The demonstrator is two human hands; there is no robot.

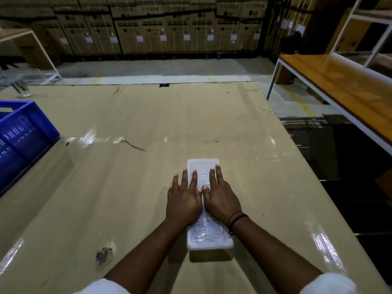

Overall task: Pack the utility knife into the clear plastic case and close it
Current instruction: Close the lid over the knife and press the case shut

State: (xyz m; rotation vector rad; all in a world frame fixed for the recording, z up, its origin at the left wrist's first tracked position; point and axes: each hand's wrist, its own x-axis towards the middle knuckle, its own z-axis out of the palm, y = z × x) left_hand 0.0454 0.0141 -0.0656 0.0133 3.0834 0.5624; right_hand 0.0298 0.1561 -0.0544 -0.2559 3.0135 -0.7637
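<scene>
Both hands (202,200) spread flat, pressing case (203,236) onto table (148,124). Risk: uneven pressure, far edge unlatched.

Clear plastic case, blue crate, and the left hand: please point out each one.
clear plastic case (203,164): head view, bare far end of lid.
blue crate (31,132): head view, its right side wall.
left hand (184,198): head view, back of hand.

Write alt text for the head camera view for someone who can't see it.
Two bare hands, left hand and right hand, press flat side by side on a long clear plastic case lying on a cardboard-covered table. A blue crate sits at the table's left edge, with stacked cardboard boxes behind.
</scene>
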